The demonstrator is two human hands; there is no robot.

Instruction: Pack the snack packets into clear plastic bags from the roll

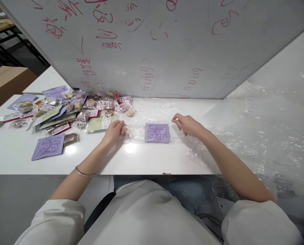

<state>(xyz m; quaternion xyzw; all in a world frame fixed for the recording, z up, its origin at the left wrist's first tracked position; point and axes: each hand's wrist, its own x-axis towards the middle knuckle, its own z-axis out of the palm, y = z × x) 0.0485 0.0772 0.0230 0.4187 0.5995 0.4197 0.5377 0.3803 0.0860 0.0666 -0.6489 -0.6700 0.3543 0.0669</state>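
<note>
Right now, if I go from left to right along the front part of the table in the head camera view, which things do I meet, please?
First purple packet, brown packet, left hand, second purple packet, right hand.

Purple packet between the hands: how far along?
Looks done: the purple packet lies flat, amid clear film; whether wrapped or merely laid on it, can't tell.
In hand: left hand and right hand are at the film either side; grip unclear.
Probably left: the film looks loose and wrinkled. The loose purple packet and mixed pile lie aside, perhaps not yet handled.
</note>
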